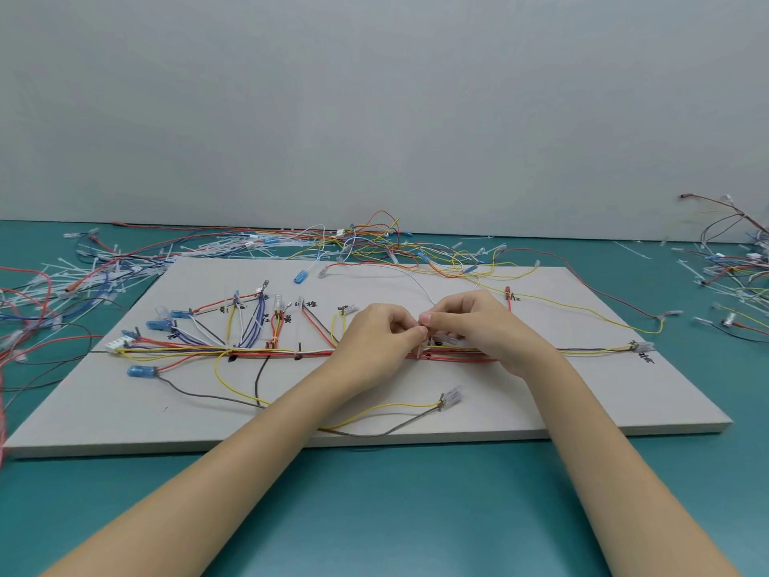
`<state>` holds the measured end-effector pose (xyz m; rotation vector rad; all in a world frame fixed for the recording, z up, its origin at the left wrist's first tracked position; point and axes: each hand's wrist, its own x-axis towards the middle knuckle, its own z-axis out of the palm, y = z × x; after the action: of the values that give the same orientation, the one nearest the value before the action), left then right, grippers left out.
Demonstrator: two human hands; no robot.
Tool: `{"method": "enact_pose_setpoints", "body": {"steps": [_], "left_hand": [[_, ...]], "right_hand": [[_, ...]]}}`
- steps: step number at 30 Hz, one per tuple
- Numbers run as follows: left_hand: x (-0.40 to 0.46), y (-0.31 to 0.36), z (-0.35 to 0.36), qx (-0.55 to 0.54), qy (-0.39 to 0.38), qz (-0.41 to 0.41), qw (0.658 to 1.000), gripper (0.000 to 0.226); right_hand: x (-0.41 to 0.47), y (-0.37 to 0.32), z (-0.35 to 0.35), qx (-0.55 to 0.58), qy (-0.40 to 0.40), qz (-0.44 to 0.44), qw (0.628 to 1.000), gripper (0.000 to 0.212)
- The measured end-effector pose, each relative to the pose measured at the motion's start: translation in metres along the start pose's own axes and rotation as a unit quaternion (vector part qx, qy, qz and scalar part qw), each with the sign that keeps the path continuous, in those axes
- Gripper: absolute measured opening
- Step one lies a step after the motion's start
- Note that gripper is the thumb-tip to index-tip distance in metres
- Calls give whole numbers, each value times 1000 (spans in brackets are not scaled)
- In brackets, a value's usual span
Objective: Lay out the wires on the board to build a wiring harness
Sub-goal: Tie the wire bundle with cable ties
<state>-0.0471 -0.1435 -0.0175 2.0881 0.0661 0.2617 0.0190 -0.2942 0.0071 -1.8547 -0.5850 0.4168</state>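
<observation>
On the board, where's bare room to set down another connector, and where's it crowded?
Free: the board's near right corner, right of the clear connector, and its near left strip below the blue connector. Crowded: the main wire bundle, the branches above it, and around both hands.

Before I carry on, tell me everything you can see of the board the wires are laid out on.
The board is a flat, pale grey-white rectangular panel, matte like card or foam, lying flat on the teal table. Handwritten black marks sit by the branch ends. A main wire bundle runs along its middle, with branches fanning to blue connectors and clear connectors. The left hand and right hand work over the bundle at its centre. Loose wires spill over its far edge.
</observation>
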Motion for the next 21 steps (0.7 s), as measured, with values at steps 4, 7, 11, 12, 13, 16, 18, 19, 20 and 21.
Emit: {"method": "enact_pose_setpoints", "body": {"steps": [4, 7, 11, 12, 13, 16, 18, 19, 20, 21], "left_hand": [[1, -2, 0, -4, -3, 2, 1000, 21], [1, -2, 1, -9, -6, 1, 1000, 21], [0, -3, 1, -6, -5, 2, 1000, 20], [0, -3, 1, -4, -4, 4, 1000, 20], [0, -3, 1, -2, -2, 4, 1000, 20], [1, -3, 1, 3, -3, 5, 1000, 20], [1, -3, 1, 1, -5, 5, 1000, 20], [1, -3, 1, 0, -5, 5, 1000, 20], [1, -3, 1, 0, -5, 5, 1000, 20], [1, -3, 1, 1, -4, 5, 1000, 21]], "right_hand": [[1, 0, 1, 8, 0, 0, 1000, 21], [0, 0, 1, 10, -5, -5, 1000, 23], [0, 0, 0, 6, -12, -3, 1000, 23], [0, 0, 0, 8, -13, -2, 1000, 23], [0, 0, 0, 9, -13, 0, 1000, 23], [0, 1, -1, 7, -11, 3, 1000, 23], [0, 1, -1, -1, -7, 3, 1000, 22], [0, 1, -1, -2, -7, 3, 1000, 22], [0, 1, -1, -1, -9, 4, 1000, 22], [1, 2, -1, 0, -11, 4, 1000, 22]]}}
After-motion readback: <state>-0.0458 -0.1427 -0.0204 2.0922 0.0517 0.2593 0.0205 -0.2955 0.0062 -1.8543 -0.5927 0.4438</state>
